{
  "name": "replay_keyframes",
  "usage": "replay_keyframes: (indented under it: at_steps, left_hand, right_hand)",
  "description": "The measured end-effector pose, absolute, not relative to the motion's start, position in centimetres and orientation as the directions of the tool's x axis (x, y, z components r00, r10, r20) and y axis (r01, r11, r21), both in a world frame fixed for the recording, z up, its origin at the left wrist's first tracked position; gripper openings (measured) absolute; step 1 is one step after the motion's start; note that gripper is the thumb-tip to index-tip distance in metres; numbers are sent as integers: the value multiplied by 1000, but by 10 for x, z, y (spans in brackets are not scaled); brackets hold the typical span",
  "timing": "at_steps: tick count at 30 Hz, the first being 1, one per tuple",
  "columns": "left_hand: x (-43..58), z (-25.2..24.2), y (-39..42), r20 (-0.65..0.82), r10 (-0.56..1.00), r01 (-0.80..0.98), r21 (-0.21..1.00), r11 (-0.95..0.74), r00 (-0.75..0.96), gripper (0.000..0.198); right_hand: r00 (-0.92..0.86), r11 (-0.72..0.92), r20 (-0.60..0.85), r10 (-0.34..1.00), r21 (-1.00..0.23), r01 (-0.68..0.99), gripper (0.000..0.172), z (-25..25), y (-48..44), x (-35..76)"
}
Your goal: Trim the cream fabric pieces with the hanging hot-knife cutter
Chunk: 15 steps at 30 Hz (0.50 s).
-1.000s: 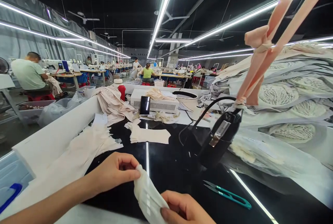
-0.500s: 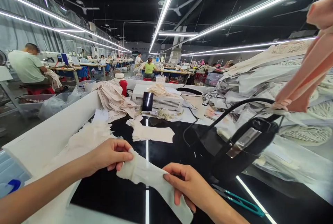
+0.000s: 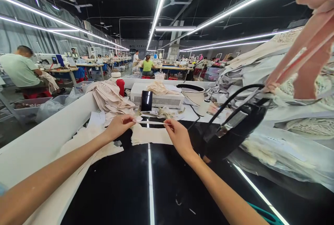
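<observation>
A thin cream fabric piece [image 3: 153,123] is stretched between my two hands, seen almost edge-on above the black tabletop [image 3: 125,186]. My left hand [image 3: 121,126] pinches its left end, where the cloth bunches a little. At the other end, the fingertips of my right hand [image 3: 179,138] are closed on it. Just below and behind lies a small stack of cream fabric pieces [image 3: 151,136], partly covered by my right hand. More cream cloth [image 3: 83,141] lies along the left side, beside and under my left forearm.
A phone [image 3: 146,101] leans against a white vented box [image 3: 167,100]. To the right stands a black device [image 3: 236,131] with pink cloth [image 3: 289,54] tied on. A teal-handled tool [image 3: 266,214] lies near my right forearm. Fabric bundles [image 3: 261,68] are piled right; people sit at sewing tables beyond.
Both hands have moved forward and up with the fabric piece, from the near tabletop to the cream stack. The piece has turned from broad side to nearly edge-on. The view has shifted slightly.
</observation>
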State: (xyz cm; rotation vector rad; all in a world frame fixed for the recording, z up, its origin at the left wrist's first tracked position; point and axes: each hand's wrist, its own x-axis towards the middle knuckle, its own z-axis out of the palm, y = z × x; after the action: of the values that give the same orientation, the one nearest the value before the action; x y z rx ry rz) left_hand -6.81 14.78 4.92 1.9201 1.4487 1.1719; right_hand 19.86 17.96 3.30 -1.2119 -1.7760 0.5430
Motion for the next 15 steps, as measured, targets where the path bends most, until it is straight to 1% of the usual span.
replay_keyframes:
  at_steps: [3,7,8,11,13,14,15]
  left_hand:
    - [-69,29,144,345,924,639,677,-365,163,15]
    - [-69,16,135,305,911,720,563,-406,276,18]
    - [-69,15,134,295,908,735,537,-415,298,19]
    - [-68,14,131,265,899,771,463,-437,350,23]
    - [-68,13,131,248,892,788,419,-451,379,26]
    - [-68,12,130,242,888,794,399,-458,391,28]
    - [-68,11,130,238,885,800,381,-463,400,30]
  right_hand:
    - [-218,466,428,877,-649,602,12,18,183,205]
    - [-318,496,394,862,-533,685,8,4,179,213]
    - [-333,500,386,860,-511,700,8,3,179,214]
    - [-346,493,367,864,-467,734,15,0,177,215]
    - [-337,483,365,868,-460,745,9,1,174,215]
    - [-330,481,371,868,-464,744,15,1,172,215]
    - [-324,483,380,867,-473,737,25,2,168,215]
